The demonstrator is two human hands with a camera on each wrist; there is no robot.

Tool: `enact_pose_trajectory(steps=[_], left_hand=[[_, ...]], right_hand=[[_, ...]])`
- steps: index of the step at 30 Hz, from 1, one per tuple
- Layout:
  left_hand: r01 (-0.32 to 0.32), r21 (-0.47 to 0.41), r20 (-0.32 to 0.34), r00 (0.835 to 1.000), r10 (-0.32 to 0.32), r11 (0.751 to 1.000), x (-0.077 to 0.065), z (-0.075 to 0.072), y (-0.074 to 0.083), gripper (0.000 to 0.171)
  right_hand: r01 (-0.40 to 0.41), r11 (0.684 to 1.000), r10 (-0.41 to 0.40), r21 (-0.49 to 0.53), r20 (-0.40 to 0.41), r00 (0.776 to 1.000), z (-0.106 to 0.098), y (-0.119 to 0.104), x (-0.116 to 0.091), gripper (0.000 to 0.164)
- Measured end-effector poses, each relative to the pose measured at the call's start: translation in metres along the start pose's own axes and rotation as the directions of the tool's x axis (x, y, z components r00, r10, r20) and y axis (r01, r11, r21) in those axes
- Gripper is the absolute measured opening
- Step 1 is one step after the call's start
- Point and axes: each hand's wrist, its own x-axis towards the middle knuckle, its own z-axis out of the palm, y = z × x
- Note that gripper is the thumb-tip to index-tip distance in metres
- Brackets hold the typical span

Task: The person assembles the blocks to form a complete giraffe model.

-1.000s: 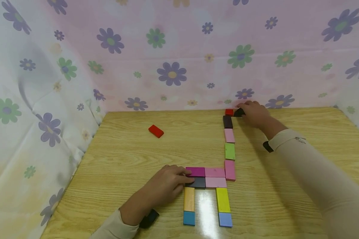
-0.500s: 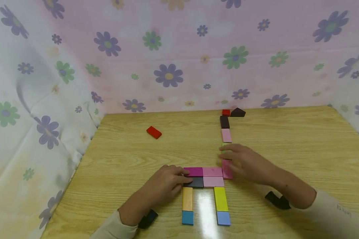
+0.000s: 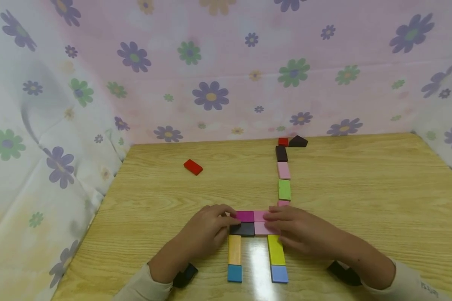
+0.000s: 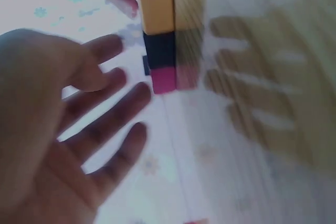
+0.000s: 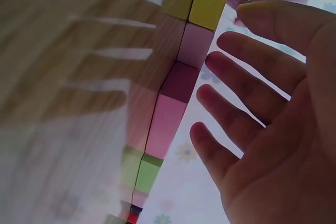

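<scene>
In the head view my left hand rests its fingertips on the left ends of a magenta block and a black block. My right hand lies over the right ends of two pink blocks, partly covering them. Its fingers look straight and slightly spread in the right wrist view. Below these are an orange block above a teal one, and a yellow block above a light blue one. A deeper pink block is mostly hidden behind the right hand.
From there a line runs away from me: green block, pale pink block, dark block, small red block. A black pointed block sits right of it, near the flowered cloth. One loose red block lies farther left.
My right hand has let go of the black pointed block at the table's back and come toward me onto the pink blocks. The left hand has stayed at the magenta and black blocks.
</scene>
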Motion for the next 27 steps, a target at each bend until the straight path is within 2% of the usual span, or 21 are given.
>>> enact_pose_trajectory(steps=[3, 6, 8, 11, 13, 17, 21, 23, 25, 27], left_hand=[[0.038, 0.059, -0.097, 0.995, -0.032, 0.998, 0.004, -0.006, -0.008, 0.032], [0.124, 0.120, -0.165, 0.981, -0.103, 0.985, 0.011, -0.014, -0.023, 0.035], [0.188, 0.156, -0.177, 0.971, -0.160, 0.970, 0.017, -0.019, -0.038, 0.035], [0.308, 0.179, -0.145, 0.948, -0.284, 0.934, 0.027, -0.026, -0.061, 0.038], [0.389, 0.176, -0.112, 0.921, -0.374, 0.904, 0.033, -0.029, -0.076, 0.039], [0.543, 0.174, -0.057, 0.838, -0.542, 0.822, 0.045, -0.031, -0.099, 0.042], [0.654, 0.162, -0.036, 0.752, -0.658, 0.739, 0.053, -0.030, -0.112, 0.049], [0.691, 0.153, -0.022, 0.717, -0.696, 0.707, 0.056, -0.030, -0.115, 0.053], [0.709, 0.155, -0.008, 0.697, -0.717, 0.688, 0.060, -0.031, -0.117, 0.056], [0.715, 0.177, -0.001, 0.687, -0.726, 0.677, 0.065, -0.031, -0.120, 0.058]], right_hand=[[0.008, 1.000, -0.008, -0.004, 0.013, 1.000, -0.001, -0.002, -0.001, 0.039], [-0.006, 1.000, 0.006, -0.003, 0.031, 1.000, -0.001, -0.003, -0.002, 0.040], [-0.019, 1.000, 0.019, 0.003, 0.043, 0.999, -0.001, -0.004, -0.002, 0.041], [-0.029, 1.000, 0.029, 0.004, 0.053, 0.998, -0.001, -0.004, -0.003, 0.041], [-0.033, 0.999, 0.033, -0.004, 0.060, 0.998, -0.001, -0.004, -0.003, 0.041], [-0.049, 0.999, 0.050, -0.009, 0.079, 0.996, -0.001, -0.004, -0.003, 0.041], [-0.081, 0.997, 0.079, 0.018, 0.105, 0.991, -0.001, -0.004, -0.003, 0.042], [-0.094, 0.995, 0.090, 0.029, 0.112, 0.990, 0.000, -0.004, -0.003, 0.042], [-0.105, 0.994, 0.100, 0.034, 0.118, 0.988, 0.000, -0.005, -0.003, 0.042], [-0.111, 0.993, 0.106, 0.035, 0.119, 0.987, 0.000, -0.005, -0.003, 0.042]])
